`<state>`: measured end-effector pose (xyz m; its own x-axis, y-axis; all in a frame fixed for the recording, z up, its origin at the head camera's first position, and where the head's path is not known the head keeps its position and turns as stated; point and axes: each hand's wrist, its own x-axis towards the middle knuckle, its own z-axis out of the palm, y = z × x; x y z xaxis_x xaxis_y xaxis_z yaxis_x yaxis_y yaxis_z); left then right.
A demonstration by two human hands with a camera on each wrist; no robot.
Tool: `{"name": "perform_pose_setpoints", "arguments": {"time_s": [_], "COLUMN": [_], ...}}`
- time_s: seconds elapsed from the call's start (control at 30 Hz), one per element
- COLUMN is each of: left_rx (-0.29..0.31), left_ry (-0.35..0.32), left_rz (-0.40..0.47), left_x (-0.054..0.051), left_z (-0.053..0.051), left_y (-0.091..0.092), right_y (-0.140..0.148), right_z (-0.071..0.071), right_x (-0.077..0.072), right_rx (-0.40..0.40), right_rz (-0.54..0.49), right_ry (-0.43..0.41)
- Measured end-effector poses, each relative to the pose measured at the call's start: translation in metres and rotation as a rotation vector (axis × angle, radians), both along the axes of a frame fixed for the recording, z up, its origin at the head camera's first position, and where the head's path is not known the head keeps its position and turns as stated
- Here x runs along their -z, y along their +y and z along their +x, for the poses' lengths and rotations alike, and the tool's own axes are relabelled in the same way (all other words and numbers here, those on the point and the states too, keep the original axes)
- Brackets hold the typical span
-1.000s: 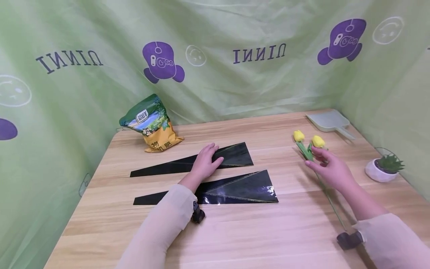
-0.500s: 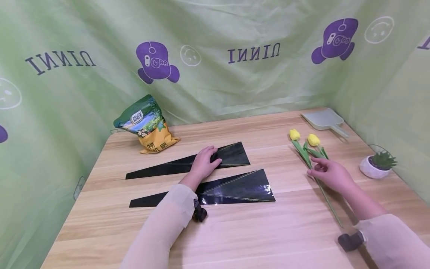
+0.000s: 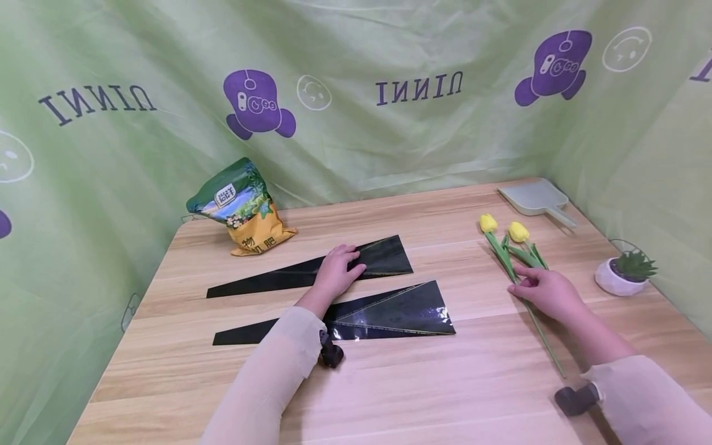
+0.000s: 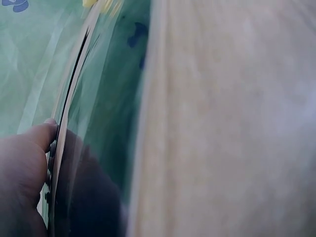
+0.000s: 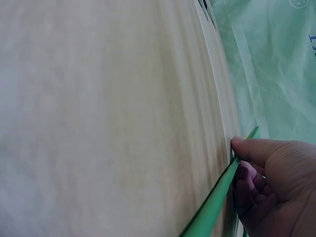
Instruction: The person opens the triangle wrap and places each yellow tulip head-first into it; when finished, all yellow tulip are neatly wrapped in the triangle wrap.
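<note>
Two long tapered black sleeves lie flat, one behind the other. My left hand [image 3: 335, 272] rests with spread, relaxed fingers on the rear sleeve [image 3: 384, 256]; its forearm crosses above the front sleeve [image 3: 400, 312]. Over at the right, my right hand [image 3: 552, 293] pinches the green stem [image 3: 542, 340] of the artificial tulips between thumb and fingers, just below the leaves. Two yellow blooms [image 3: 518, 232] point toward the back of the table. In the right wrist view the right hand [image 5: 279, 182] holds the green stem [image 5: 212, 207] close to the tabletop.
A green and yellow bag [image 3: 245, 207] leans at the back left. At the back right corner lies a grey dustpan [image 3: 533, 196]. A small succulent in a white pot [image 3: 618, 283] stands near the right edge. Green printed cloth [image 3: 345, 154] hangs behind the wooden table [image 3: 356, 395].
The right hand has shifted down from the blooms to the stem, and its fingers have closed on it. The left hand stays on the rear sleeve. The head view has turned slightly right.
</note>
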<state>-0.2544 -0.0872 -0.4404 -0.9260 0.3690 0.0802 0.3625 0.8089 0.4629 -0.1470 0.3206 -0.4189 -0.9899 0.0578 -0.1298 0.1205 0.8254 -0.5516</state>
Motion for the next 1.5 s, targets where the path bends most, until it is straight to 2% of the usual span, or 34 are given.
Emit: {"name": "perform_pose_setpoints", "arguments": {"time_s": [0.2,0.37,0.57,0.87,1.23,1.5], "left_rx": [0.012,0.012,0.003,-0.029,-0.068,-0.128], "left_ry": [0.015,0.029,0.071,0.078,0.114,0.144], "left_rz": [0.015,-0.007,-0.017,-0.043,-0.015,0.071], "left_x": [0.0007,0.0008,0.0024,0.0013,0.0028,0.0056], "left_z": [0.0001,0.0012,0.0020,0.0037,0.0049,0.0042], "left_y": [-0.0004,0.0001,0.0014,0.0035,0.0053,0.0056], "right_y": [-0.0004,-0.0020,-0.0023,-0.0026,-0.0035,-0.0027], "right_z": [-0.0007,-0.0009,-0.0009,0.0007,0.0010,0.0018], "right_x": [-0.0012,-0.0011,-0.0005,-0.0013,-0.0029,-0.0029], "right_rx": [0.019,0.041,0.063,0.067,0.081,0.086], "right_rz": [-0.005,-0.008,0.000,0.002,-0.008,-0.012], "right_ry": [-0.012,-0.022,-0.044,-0.013,-0.040,-0.021]}}
